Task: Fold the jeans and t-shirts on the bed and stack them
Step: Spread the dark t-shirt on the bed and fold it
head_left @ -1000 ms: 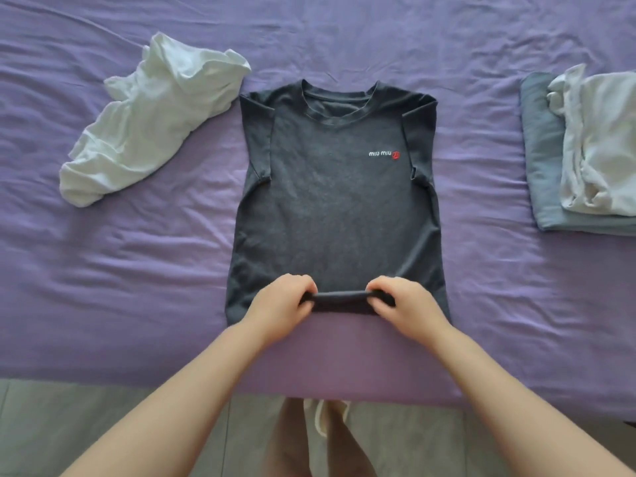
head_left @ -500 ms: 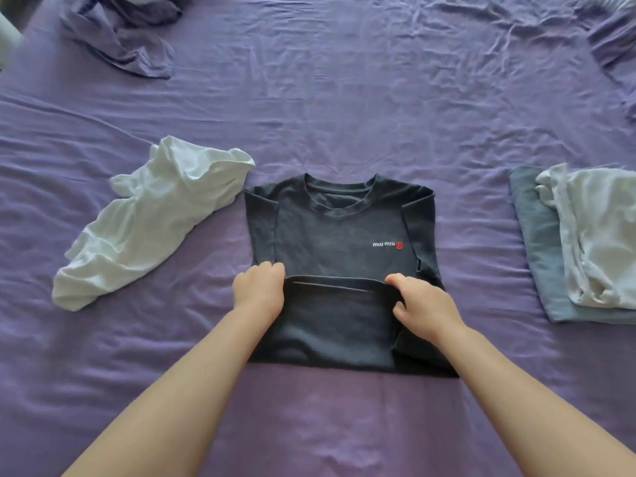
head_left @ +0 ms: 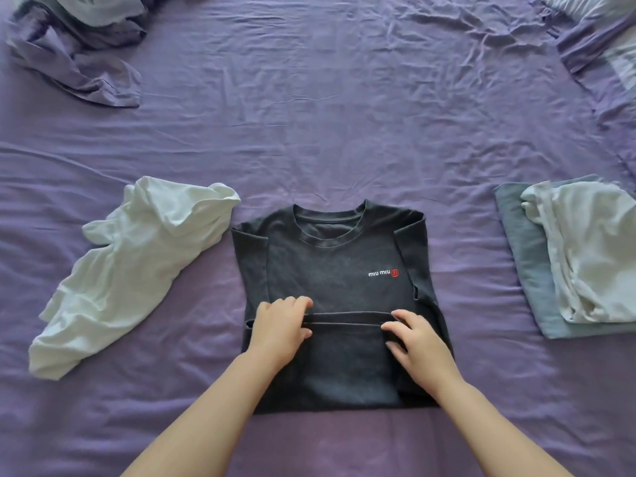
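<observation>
- Left hand (head_left: 280,327) and right hand (head_left: 418,339) are each pinching the hem of the dark grey cotton t-shirt (head_left: 339,270), laying it halfway up the chest.
- Shirt is lying mid-bed on the purple sheet (head_left: 344,115), sleeves tucked in.
- Crumpled white t-shirt (head_left: 130,270) is waiting unfolded, left.
- Folded stack (head_left: 581,256) is sitting right; dark shirt looks one fold short.
</observation>
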Action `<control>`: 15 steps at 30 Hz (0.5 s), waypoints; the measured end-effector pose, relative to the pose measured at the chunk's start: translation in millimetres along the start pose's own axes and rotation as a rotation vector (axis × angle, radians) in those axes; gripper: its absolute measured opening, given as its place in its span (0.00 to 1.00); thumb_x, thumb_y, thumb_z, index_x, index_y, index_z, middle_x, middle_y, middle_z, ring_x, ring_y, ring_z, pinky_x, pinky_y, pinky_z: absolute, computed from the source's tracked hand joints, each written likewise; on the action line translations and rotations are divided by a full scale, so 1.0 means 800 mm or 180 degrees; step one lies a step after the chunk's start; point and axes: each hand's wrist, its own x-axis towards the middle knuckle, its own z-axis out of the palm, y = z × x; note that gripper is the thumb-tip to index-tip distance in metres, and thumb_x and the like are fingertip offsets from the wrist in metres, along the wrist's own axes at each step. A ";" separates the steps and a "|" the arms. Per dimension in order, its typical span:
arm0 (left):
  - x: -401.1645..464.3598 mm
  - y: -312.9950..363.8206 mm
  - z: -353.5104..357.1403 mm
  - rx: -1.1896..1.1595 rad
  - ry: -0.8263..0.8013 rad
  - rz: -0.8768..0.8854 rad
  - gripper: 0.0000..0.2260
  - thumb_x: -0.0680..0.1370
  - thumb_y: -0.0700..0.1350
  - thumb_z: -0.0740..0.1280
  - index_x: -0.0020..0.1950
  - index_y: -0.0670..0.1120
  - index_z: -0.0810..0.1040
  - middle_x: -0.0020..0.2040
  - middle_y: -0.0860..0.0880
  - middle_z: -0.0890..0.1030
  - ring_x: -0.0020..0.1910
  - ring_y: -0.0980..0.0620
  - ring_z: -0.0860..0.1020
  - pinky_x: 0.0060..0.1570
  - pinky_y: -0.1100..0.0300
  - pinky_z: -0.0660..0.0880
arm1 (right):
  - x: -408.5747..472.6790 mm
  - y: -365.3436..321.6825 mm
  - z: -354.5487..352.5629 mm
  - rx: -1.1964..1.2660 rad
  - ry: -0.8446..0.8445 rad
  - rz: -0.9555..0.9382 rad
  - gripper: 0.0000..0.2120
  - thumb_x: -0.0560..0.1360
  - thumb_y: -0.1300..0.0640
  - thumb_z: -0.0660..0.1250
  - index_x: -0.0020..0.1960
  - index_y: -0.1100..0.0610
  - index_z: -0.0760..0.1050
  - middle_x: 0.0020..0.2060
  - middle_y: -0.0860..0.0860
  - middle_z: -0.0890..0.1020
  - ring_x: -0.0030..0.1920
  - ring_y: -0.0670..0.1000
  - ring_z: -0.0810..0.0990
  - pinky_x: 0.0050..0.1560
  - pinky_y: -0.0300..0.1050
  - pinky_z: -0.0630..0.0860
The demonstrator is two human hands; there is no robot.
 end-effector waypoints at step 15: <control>0.017 -0.015 -0.022 -0.1208 -0.0152 -0.0381 0.06 0.76 0.47 0.67 0.51 0.51 0.74 0.44 0.56 0.74 0.48 0.52 0.75 0.48 0.58 0.70 | 0.055 0.011 -0.041 0.0351 -0.0050 -0.0071 0.04 0.74 0.53 0.68 0.45 0.51 0.74 0.39 0.44 0.78 0.40 0.47 0.76 0.40 0.45 0.73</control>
